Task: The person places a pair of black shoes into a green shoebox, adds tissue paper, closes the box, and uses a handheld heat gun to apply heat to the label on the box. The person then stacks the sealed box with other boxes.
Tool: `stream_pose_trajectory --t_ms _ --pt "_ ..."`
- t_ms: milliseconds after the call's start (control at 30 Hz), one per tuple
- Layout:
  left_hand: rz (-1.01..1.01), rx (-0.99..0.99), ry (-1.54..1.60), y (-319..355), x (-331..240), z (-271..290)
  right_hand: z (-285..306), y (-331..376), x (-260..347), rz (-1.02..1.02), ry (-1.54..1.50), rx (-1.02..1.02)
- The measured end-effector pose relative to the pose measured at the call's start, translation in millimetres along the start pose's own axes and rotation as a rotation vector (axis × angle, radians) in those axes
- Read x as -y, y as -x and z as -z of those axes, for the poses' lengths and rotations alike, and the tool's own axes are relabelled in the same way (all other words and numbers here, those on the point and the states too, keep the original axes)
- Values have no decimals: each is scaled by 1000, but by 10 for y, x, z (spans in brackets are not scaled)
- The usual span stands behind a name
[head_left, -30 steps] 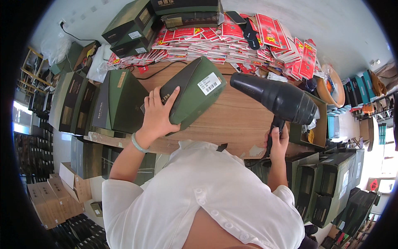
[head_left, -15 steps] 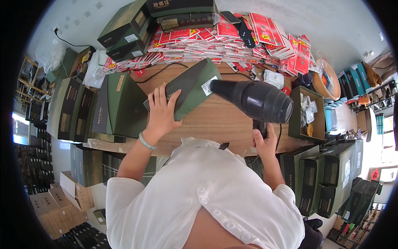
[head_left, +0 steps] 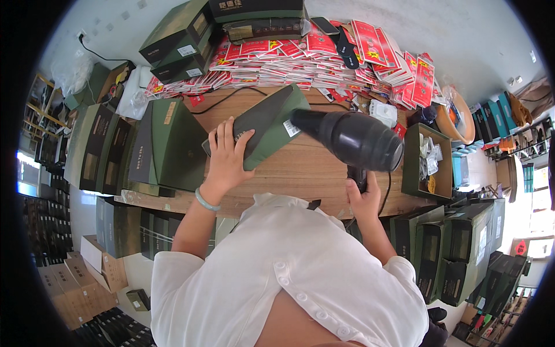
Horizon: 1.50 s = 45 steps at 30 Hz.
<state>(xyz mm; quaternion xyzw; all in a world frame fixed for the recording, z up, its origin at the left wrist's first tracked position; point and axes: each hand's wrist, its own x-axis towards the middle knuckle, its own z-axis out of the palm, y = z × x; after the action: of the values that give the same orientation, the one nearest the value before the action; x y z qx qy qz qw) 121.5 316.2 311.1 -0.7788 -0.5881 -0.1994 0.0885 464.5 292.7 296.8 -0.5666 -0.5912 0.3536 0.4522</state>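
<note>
- Your left hand presses, fingers spread, on the tilted green box; it could slip.
- Your right hand is clamped on the black heat blower; nozzle just beside the box, scorching is likely.

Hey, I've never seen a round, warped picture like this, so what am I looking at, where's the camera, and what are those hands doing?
No machine here: a person wearing a wide fisheye camera on the head, looking down, so straight edges bend near the rim. The white shirt below is the person's own. Their left hand presses on a flat dark green cardboard box, tilted up on the brown wooden table. Their right hand grips the handle of a black handheld blower, like a hair dryer, its nozzle pointed at the box. Behind lie stacks of red printed packets, with more dark green boxes at the left.
</note>
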Motion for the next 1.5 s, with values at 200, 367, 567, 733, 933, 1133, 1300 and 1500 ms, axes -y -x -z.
stream_pose_trajectory --t_ms 200,367,567,733,933,1133,1300,1500 --pt "8 12 0 9 -17 30 12 -16 -18 -95 -82 17" --pt "9 22 5 -10 -12 50 -2 1 -199 0 -61 14" --pt "11 28 8 -28 13 47 25 86 -82 -125 -58 -6" --pt "20 32 0 -52 35 58 26 139 -195 -6 -27 -12" --pt "3 17 19 -66 73 50 28 184 -176 18 17 -11" --pt "10 32 24 -85 103 59 31 162 -67 -154 -55 18" --pt "10 41 28 -85 92 65 30 118 -192 -6 11 -1" --pt "14 40 28 -79 94 60 33 63 -176 32 11 -3"
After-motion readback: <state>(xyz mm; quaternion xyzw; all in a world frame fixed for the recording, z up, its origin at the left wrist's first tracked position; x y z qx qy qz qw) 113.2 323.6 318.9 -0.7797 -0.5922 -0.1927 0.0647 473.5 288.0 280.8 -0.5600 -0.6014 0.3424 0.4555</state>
